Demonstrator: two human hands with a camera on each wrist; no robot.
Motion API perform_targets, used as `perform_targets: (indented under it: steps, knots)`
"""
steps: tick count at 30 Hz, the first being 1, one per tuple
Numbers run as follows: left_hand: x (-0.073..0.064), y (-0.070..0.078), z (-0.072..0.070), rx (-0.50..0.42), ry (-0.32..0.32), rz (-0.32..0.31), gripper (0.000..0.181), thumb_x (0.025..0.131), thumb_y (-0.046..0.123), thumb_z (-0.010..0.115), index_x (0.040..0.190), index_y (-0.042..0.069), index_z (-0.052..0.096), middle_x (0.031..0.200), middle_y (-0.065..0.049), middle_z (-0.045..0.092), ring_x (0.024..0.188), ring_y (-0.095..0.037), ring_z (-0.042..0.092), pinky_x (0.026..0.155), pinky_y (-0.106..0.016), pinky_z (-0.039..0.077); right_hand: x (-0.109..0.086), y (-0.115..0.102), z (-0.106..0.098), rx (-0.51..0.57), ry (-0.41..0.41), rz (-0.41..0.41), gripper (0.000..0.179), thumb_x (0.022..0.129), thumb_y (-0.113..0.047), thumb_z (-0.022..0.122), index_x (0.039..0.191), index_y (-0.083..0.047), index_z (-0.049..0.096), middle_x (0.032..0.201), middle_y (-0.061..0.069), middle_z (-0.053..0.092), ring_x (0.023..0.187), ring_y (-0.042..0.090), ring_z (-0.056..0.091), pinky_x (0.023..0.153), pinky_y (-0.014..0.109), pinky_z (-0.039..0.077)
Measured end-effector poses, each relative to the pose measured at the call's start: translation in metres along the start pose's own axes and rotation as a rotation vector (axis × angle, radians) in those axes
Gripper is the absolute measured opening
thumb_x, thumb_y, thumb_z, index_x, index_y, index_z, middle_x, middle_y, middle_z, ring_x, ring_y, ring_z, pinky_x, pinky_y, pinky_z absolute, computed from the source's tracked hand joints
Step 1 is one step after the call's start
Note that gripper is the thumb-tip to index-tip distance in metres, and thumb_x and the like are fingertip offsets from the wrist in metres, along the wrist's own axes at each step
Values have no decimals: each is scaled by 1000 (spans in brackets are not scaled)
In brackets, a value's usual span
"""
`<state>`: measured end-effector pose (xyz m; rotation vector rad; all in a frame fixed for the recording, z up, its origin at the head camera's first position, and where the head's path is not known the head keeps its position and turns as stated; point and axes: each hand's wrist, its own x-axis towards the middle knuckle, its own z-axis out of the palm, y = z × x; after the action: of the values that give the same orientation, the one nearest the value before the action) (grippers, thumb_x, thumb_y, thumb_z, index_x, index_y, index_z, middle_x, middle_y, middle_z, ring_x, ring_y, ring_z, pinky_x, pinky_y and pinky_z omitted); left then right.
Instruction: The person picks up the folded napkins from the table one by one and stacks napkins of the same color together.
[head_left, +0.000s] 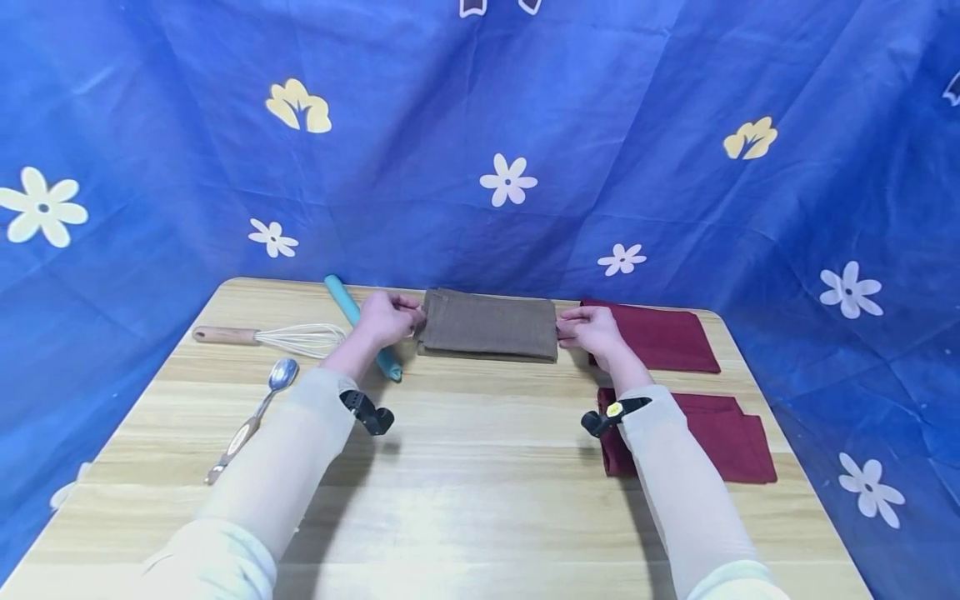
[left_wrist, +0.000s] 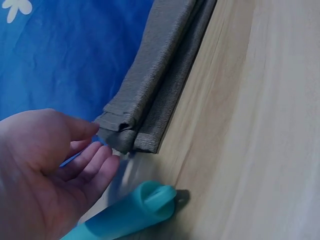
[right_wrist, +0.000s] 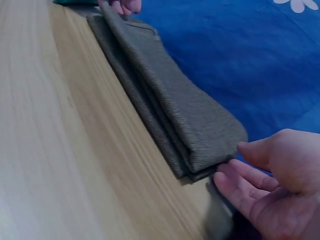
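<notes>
A brown folded cloth (head_left: 491, 323) lies at the table's back edge, its layers stacked flat. At its left end, my left hand (head_left: 388, 319) has thumb and fingertips right at the corner, pinching it lightly. My right hand (head_left: 592, 331) holds the opposite end. In the right wrist view the right thumb (right_wrist: 255, 151) is on the upper edge of the brown cloth (right_wrist: 195, 120), with the fingers below. A turquoise roll (left_wrist: 127, 212) lies under the left hand, its open end facing the near side.
On the left lie a wire whisk (head_left: 300, 337) with a wooden handle and a metal spoon (head_left: 281, 375). Two dark red folded cloths, the back one (head_left: 667, 337) and the front one (head_left: 727, 442), lie at the right. A blue flowered curtain (head_left: 420, 150) hangs behind the table (head_left: 480, 500).
</notes>
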<state>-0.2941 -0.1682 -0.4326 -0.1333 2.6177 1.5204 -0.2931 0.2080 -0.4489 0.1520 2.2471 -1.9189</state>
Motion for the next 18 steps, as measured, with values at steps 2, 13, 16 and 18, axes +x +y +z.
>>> perform_targets:
  steps: [2,13,16,18]
  knots:
    - [-3,1,-3,-14,-5,12,31,98,10,75,126,-4,71,106,-18,75,85,-24,71,69,-25,59,-2,-2,-4,8,-24,-7,35,101,3,67,132,18,58,117,33,68,92,31,76,94,53,58]
    - [-18,8,-12,-124,-73,69,34,100,7,73,130,-8,66,115,-22,72,105,-41,68,91,-46,61,-20,-16,-29,19,-74,-30,46,103,2,63,142,20,48,134,41,57,115,51,66,103,60,51]
    - [-23,10,-14,-118,-82,87,36,101,10,73,131,-9,65,116,-22,72,106,-43,67,91,-45,61,-26,-19,-36,31,-67,-52,44,103,4,63,142,21,49,124,30,67,111,45,70,102,62,51]
    - [-27,13,-15,-116,-87,102,37,102,11,73,131,-9,65,118,-22,71,108,-44,67,91,-45,61,-30,-20,-41,27,-66,-63,44,104,3,62,142,20,49,122,27,69,110,43,71,100,58,54]
